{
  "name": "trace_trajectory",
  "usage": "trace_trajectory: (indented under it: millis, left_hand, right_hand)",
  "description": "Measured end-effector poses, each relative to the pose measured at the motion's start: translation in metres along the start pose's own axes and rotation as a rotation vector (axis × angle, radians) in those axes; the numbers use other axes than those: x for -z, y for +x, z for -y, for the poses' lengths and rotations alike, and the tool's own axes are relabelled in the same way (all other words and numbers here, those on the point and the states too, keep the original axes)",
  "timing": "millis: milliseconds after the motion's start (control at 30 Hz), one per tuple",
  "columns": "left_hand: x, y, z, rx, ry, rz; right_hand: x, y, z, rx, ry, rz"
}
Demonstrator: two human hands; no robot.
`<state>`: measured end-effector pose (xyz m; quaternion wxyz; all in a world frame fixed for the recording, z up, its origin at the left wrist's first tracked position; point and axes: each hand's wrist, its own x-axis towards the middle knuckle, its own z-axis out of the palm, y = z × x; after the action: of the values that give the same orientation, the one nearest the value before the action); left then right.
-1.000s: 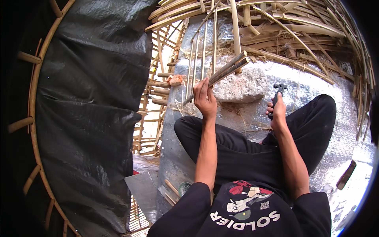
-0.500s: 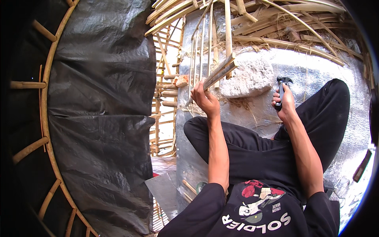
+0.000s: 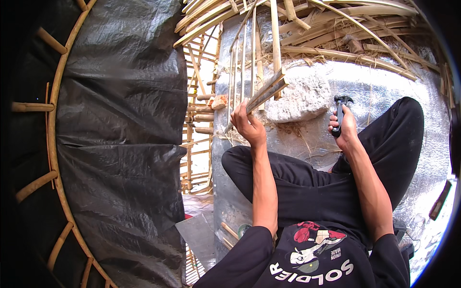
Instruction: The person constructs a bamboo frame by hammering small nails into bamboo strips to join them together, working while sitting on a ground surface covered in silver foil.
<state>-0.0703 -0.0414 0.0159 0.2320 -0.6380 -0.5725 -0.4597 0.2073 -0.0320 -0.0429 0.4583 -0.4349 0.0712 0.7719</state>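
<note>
My left hand (image 3: 248, 124) is closed around a split bamboo strip (image 3: 267, 91), which slants up and to the right, its end beside a rough pale stone block (image 3: 300, 98). Several thin bamboo sticks (image 3: 253, 62) run away from me near this strip; whether they are joined to it I cannot tell. To the right of the block, my right hand (image 3: 344, 128) grips a small black and grey hammer (image 3: 340, 114) by its handle, head pointing away from me. The hammer is apart from both the block and the strip.
Long bamboo strips (image 3: 336, 29) lie heaped at the far side. My crossed legs (image 3: 312, 187) rest on a silvery sheet (image 3: 379, 91). Leftward are an orange brick piece (image 3: 218, 102), a bamboo lattice (image 3: 199, 163) and a black plastic sheet (image 3: 122, 144). A flat grey plate (image 3: 196, 235) lies near my left sleeve.
The whole view has shifted slightly. Both hands keep their grips, and the bamboo strip and hammer stay in nearly the same places.
</note>
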Motion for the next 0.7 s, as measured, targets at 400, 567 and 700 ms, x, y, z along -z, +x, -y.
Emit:
trace_trajectory:
  millis: [400,567,700]
  left_hand:
    - [-0.0013,-0.0010,-0.0004,0.019,-0.019,0.007]
    - [-0.0001,-0.0012,-0.0001,0.038,-0.013,0.006]
    - [-0.0004,-0.0004,-0.0010,0.034,-0.011,0.009]
  right_hand:
    - [0.0027,0.0016,-0.0001,0.001,0.012,0.012]
    - [-0.0003,-0.0011,0.0001,0.001,-0.004,0.008]
    - [-0.0005,-0.0016,0.0006,-0.001,0.001,0.007]
